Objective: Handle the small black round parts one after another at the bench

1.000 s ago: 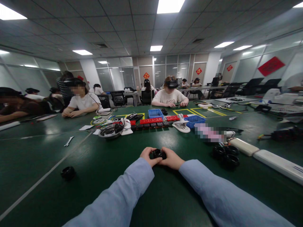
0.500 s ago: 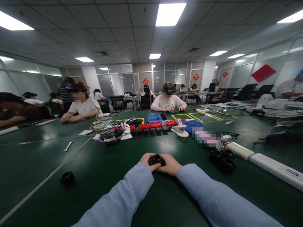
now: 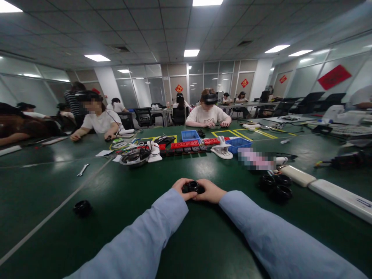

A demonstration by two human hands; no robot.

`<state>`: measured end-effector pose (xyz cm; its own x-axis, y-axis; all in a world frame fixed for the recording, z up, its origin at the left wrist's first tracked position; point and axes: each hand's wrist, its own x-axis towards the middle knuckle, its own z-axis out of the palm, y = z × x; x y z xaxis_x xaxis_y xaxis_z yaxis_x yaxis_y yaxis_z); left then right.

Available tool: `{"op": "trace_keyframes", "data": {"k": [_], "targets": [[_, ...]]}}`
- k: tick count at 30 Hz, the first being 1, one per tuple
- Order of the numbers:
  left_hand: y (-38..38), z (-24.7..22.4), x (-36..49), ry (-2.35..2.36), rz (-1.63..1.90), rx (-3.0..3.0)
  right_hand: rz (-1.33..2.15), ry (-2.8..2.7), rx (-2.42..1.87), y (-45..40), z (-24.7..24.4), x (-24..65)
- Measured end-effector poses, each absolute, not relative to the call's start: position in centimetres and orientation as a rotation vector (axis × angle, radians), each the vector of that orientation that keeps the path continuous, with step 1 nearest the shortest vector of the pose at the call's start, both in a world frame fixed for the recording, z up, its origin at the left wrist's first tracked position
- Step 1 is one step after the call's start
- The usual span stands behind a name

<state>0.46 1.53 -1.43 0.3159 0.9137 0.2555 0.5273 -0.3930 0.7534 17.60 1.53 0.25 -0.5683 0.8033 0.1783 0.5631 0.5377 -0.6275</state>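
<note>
Between my two hands is a round black ring-shaped part (image 3: 193, 186) with an opening in its top, low over the green table. My left hand (image 3: 182, 187) is closed around its left side, thumb at the front. My right hand (image 3: 209, 191) grips it from the right, and the thumbs come close together in front. Fingers hide much of its sides. A similar black part (image 3: 82, 208) lies alone to the left. To the right, several more black parts (image 3: 279, 193) sit in a cluster.
Beyond my hands stand a metal bowl (image 3: 134, 158) with cables, a white clamp (image 3: 223, 149), red blocks (image 3: 184, 144) and blue trays (image 3: 190, 135). A wrench (image 3: 83, 169) lies left. A long white case (image 3: 340, 197) lies right. Co-workers (image 3: 208, 113) sit across the table.
The view has tilted down a little, so things sit higher in it. Both hands still hold the black part. A co-worker at left has spread their hands apart.
</note>
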Motion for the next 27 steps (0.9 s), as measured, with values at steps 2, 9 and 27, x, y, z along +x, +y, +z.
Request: {"op": "trace_keyframes", "data": {"k": [2,9,27], "targets": [[1.3,-1.3,0.8,1.322,0.934,2.007,0.691,-2.271,-1.21,1.3,0.2,17.2],[0.7,-1.0,1.8,1.578,1.101,2.004,0.286,-2.182,-1.505,0.3,0.4,15.5],[2.1,-1.7,-0.5,1.139,0.828,2.055,0.904,-2.375,-0.974,1.7,1.1,18.3]]}}
